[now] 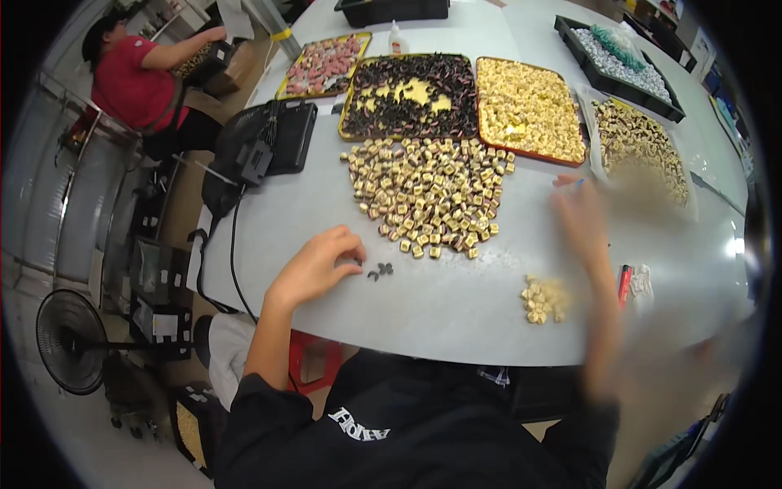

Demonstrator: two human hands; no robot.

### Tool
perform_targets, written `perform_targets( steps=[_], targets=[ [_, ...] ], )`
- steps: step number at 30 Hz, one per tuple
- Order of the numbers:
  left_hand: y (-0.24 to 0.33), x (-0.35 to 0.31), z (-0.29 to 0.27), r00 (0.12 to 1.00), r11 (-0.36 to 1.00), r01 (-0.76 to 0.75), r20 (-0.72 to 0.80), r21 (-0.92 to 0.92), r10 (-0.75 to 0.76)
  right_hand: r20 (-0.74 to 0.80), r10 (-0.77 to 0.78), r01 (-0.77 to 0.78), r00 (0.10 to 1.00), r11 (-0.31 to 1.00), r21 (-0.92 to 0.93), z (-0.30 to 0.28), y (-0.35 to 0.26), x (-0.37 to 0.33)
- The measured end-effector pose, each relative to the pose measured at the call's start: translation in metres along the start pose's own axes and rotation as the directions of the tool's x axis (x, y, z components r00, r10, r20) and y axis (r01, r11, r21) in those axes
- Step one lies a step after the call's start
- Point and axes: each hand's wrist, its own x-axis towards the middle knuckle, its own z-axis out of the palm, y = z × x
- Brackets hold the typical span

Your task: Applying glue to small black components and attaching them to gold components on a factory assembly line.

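My left hand (319, 265) rests on the table with its fingers curled and thumb and fingertips close together; what is between them is too small to make out. Right beside it lie a few dark curved pieces (380, 270). Over the table's right side, my right hand (582, 218) is blurred, its fingers bent near the corner of the tray of pale yellow pieces (529, 110). A small spot of blue shows at those fingertips. Between and beyond the hands spreads a big heap of small yellow-and-dark cube-shaped pieces (432, 196). A small pile of pale yellow pieces (542, 300) lies near my right forearm.
Farther back are a tray of dark pieces (411, 94), a pink-piece tray (326, 65), a glue bottle (397, 39) and a black bin (623, 69). A red lighter-like object (625, 284) lies right. A black fan-like device (261, 147) stands left; a person in red (142, 77) works beyond.
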Motion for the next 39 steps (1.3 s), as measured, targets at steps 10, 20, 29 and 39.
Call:
perform_targets(
  steps=[10,20,29,39],
  targets=[
    [0.007,0.001,0.000,1.000,0.996,0.006,-0.014,0.087,-0.005,-0.022,-0.116,0.115,0.993,0.993,-0.026,-0.007,0.000,-0.012],
    [0.066,0.047,0.034,0.993,0.757,-0.117,-0.058,-0.643,0.104,-0.179,-0.201,0.251,0.963,0.912,0.326,-0.019,-0.023,-0.017],
    [0.088,0.075,0.090,0.962,0.593,0.038,0.189,-0.804,0.195,0.082,-0.093,0.007,0.992,0.708,0.706,-0.005,-0.030,-0.029],
    [0.075,0.066,0.099,0.949,0.389,0.147,0.241,-0.909,0.205,0.221,-0.085,-0.198,0.972,0.219,0.955,0.001,-0.017,-0.030]
  ],
)
